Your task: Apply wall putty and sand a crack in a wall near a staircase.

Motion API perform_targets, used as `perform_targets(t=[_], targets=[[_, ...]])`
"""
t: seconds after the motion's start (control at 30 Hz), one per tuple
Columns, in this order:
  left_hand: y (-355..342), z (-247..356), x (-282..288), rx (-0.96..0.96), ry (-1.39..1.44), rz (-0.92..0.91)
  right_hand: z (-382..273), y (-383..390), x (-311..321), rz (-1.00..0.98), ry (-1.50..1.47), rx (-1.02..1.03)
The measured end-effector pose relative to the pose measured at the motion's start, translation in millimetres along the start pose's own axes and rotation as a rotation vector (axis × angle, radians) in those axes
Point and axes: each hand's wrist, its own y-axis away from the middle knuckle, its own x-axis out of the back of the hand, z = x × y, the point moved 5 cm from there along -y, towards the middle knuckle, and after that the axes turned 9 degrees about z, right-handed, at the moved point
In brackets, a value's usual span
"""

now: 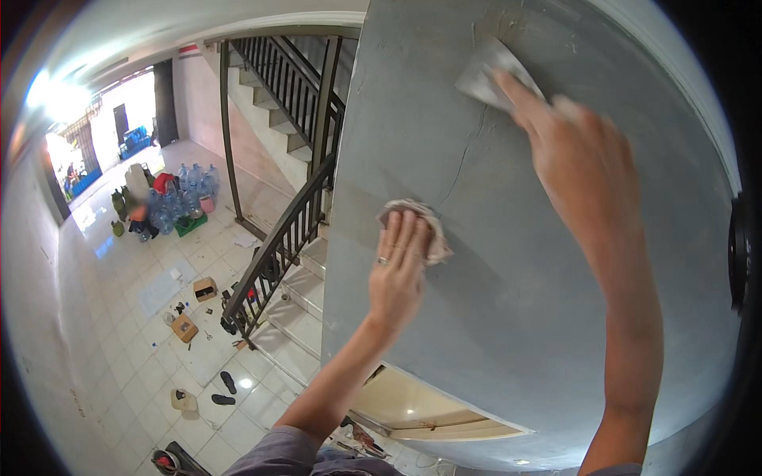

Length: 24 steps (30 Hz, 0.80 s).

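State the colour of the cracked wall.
The cracked wall is grey; the head view shows it best.

The left of two fisheye cameras worn on the person's head looks ahead and downward over the forearms (337, 377), which enter from the lower edge, at a grey wall (508, 325) filling the centre and right of the frame from close by. Along the left side it looks from a height past a stair railing (279, 230) to a tiled floor (123, 337) well below, and out to a bright doorway (111, 131), farthest off at the upper left.
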Motion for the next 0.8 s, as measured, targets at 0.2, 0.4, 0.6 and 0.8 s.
perform_targets(t=[0.2, 0.4, 0.6, 0.8], targets=[[12, -7, 8, 0.058, 0.012, 0.035, -9, 96, 6, -0.299, -0.029, -0.198], [22, 12, 3, 0.042, 0.067, -0.033, -33, 31, -19, -0.063, -0.026, -0.099], [17, -6, 13, 0.071, 0.0, -0.022, -4, 116, 5, -0.361, -0.106, -0.301], [17, 23, -1, 0.033, 0.079, -0.052, -46, 19, -22, -0.171, -0.111, -0.19]])
